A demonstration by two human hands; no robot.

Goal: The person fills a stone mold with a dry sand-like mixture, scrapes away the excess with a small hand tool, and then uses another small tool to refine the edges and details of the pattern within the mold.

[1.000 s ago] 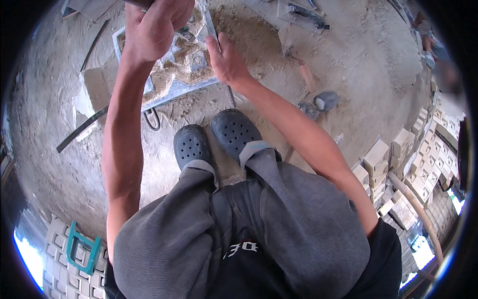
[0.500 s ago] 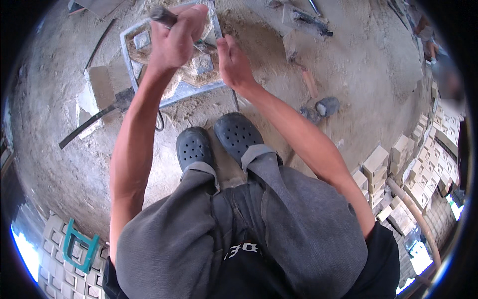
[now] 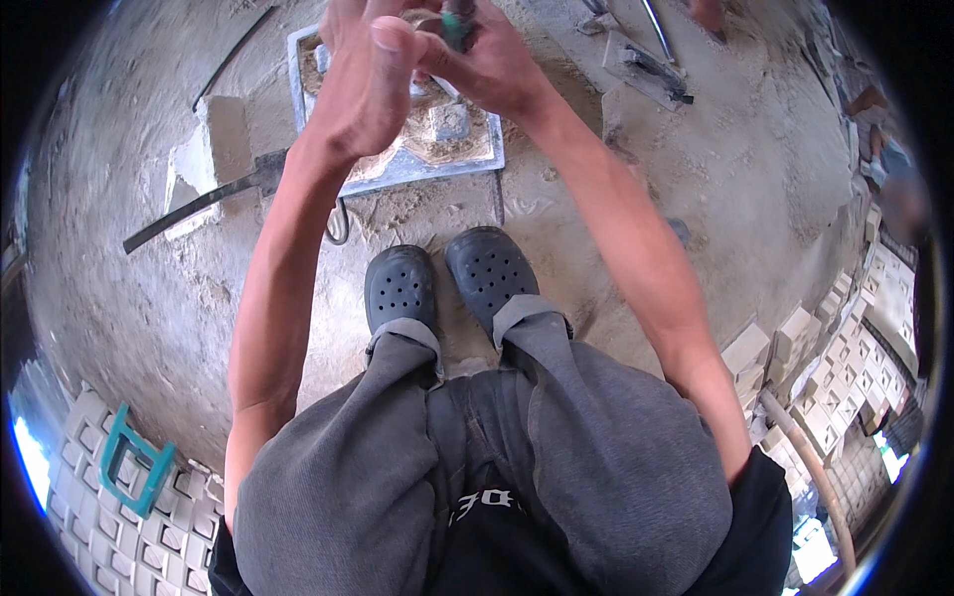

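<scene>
Both my hands are together at the top of the head view, over a square metal mould frame (image 3: 422,175) on the floor. My left hand (image 3: 366,84) has its thumb stretched out; its other fingers are smeared and partly cut off by the edge. My right hand (image 3: 492,65) is closed round a brownish, round-ended thing with a green part (image 3: 455,30), whose kind I cannot make out. Inside the frame, a grey block (image 3: 449,122) sits amid sandy material. A bent metal rod (image 3: 338,226) pokes out from under the frame's near side.
My dark clogs (image 3: 399,288) stand just short of the frame. A dark flat bar (image 3: 194,213) crosses a pale block at left. A trowel-like float (image 3: 646,70) lies at upper right. Patterned blocks (image 3: 845,368) are stacked right; a teal stool (image 3: 134,467) stands lower left.
The left hand no longer shows the grey-brown cylinder above its fist. My right hand has risen to meet the left and now grips a thing. The view has shifted slightly.
</scene>
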